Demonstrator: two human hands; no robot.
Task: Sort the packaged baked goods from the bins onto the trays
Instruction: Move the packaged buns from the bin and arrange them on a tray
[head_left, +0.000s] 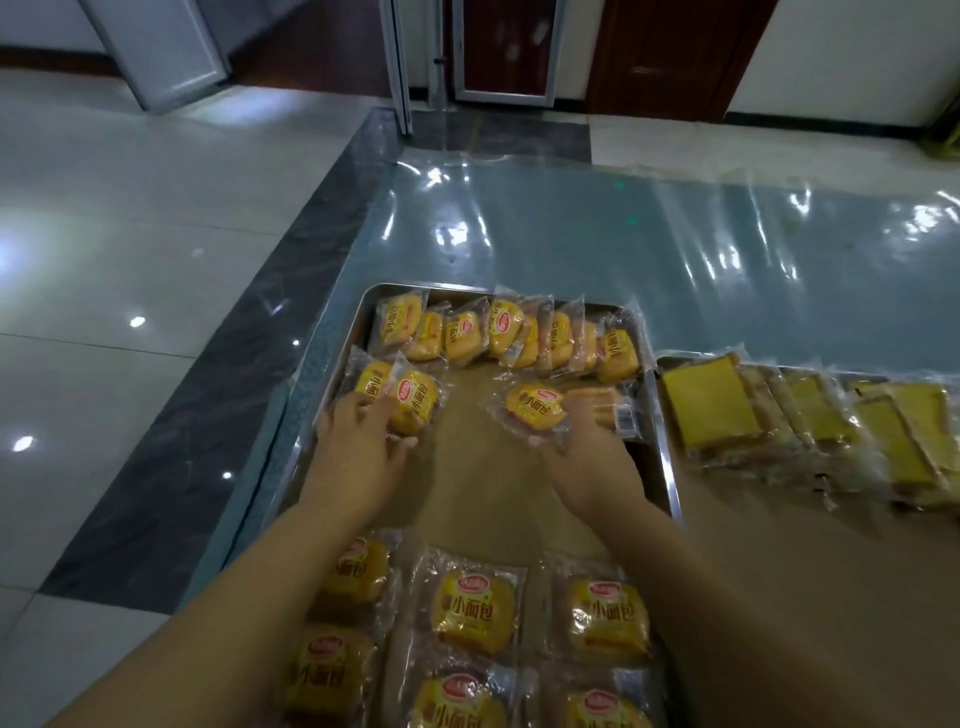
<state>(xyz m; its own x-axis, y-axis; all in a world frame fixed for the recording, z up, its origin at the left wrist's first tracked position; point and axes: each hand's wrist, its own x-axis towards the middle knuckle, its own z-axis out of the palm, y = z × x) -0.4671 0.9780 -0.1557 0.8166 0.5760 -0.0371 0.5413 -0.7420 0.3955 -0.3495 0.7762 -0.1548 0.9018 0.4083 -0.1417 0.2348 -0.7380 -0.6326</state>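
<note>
Here the left hand (358, 441) clasps a bun pack (415, 402) and the right hand (589, 441) pinches a second pack (535, 408) over the tray (667, 467) (row of packs (504, 332) behind, cake slices (701, 410) to its right).

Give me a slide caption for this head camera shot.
Left hand grips one clear-wrapped yellow bun, right hand another, on the paper-lined metal tray.

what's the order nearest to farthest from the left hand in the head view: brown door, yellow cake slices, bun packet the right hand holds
From the left hand:
1. bun packet, held by the right hand, middle of the tray
2. yellow cake slices, off to the right of that tray
3. brown door, at the far wall
</note>
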